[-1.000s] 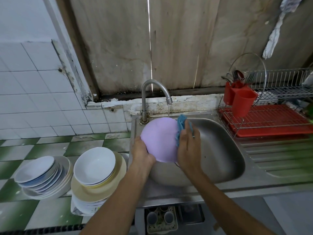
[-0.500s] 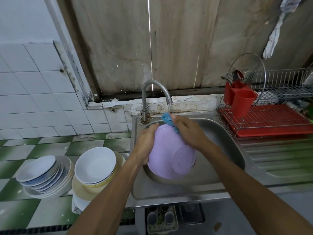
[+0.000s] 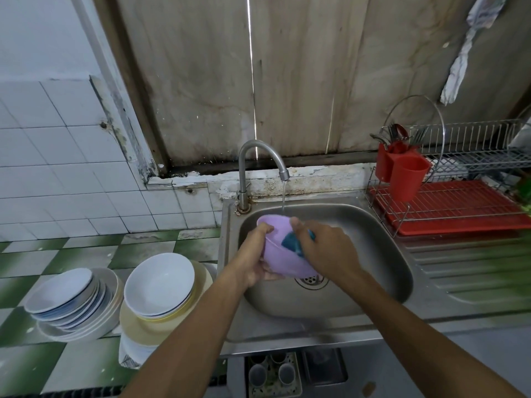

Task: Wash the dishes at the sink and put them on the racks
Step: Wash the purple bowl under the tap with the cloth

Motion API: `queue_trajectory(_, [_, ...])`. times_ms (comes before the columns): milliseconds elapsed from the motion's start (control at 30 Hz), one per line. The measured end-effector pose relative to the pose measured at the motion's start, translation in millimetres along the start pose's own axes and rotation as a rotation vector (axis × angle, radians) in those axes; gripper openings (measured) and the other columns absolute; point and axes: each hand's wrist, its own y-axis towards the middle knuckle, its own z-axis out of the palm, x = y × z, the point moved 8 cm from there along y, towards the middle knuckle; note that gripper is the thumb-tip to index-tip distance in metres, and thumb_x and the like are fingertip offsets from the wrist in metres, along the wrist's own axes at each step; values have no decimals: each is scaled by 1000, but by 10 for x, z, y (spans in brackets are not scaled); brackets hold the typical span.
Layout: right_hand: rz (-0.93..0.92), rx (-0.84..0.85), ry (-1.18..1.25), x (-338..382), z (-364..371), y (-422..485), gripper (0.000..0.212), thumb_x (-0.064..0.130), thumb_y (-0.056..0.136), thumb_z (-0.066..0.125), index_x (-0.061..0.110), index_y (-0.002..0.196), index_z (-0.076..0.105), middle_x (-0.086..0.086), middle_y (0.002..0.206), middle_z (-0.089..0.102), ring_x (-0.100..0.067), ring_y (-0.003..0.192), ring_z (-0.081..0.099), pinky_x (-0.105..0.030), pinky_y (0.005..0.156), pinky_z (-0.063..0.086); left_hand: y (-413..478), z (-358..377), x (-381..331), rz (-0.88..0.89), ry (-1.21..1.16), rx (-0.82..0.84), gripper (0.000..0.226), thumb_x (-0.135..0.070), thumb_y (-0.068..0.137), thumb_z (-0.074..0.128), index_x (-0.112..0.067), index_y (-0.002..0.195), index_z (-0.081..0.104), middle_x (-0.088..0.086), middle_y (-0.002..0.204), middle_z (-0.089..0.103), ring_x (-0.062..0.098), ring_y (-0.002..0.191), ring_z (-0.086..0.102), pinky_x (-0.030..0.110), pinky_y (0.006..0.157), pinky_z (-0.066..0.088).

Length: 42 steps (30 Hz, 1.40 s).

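Left hand (image 3: 253, 261) grasps the lilac bowl (image 3: 283, 264) from its 9 o'clock side: thumb hooked over the rim, fingers curled under the wall. Right hand (image 3: 326, 251) is clenched round a blue sponge (image 3: 290, 243) and presses it against the bowl at the rim, 2 o'clock side. Can't tell how far into the bowl the sponge reaches.

Bowl is held tilted above the sink (image 3: 382, 248), clear of the basin floor, just at 11 o'clock of the drain (image 3: 311, 282). Faucet (image 3: 260, 156) is running; the water stream (image 3: 283, 196) drops at the bowl's 12 o'clock edge, contact unclear.

Worktop (image 3: 86, 251), at 9 o'clock of the sink: plate stack (image 3: 64, 301), and beside it a white bowl (image 3: 159, 282) on cream plates. At 2 o'clock of the sink: wire rack (image 3: 471, 147) over a red tray (image 3: 454, 209), with red cutlery cups (image 3: 405, 175) at its near-left corner.
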Motion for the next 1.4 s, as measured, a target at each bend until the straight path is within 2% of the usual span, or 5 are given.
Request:
queue_trajectory(167, [400,358,800,-148,374,16,25,33,109,38,22,118,58,-9,112,68,-23,101,67,-35,88,54,-69,237,-60,194,138,47,42,-58,100,43,-32,128,59,3,120,71,20,103,71,37,70,61])
queue_trajectory(433, [-4,822,-51,-49,403,-284,36,18,89,70,23,124,67,0,112,67,-15,92,61,-20,74,49,-99,7,-182,339,293,-42,38,-57,100,39,-34,118,62,3,118,68,22,107,65,39,85,55])
queue_trajectory(667, [236,39,226,-198,163,-40,24,17,102,55,8,123,47,-11,120,58,-23,101,64,-32,84,57,-85,145,-142,321,280,36,52,-64,97,40,-26,121,67,8,107,75,24,98,73,40,83,57])
queue_trajectory(1000, [114,931,378,348,147,-409,30,52,97,54,25,107,62,5,102,63,-13,88,57,-32,85,44,-59,-80,-220,262,86,-103,43,-58,100,42,-24,111,66,9,107,74,28,101,69,47,95,54])
queue_trajectory(1400, [527,196,1032,-321,-188,-256,52,64,85,63,15,97,73,-18,99,74,-32,93,72,-56,86,57,177,-285,156,-19,-12,-89,60,-75,86,53,-24,109,74,2,114,73,28,100,66,39,88,51])
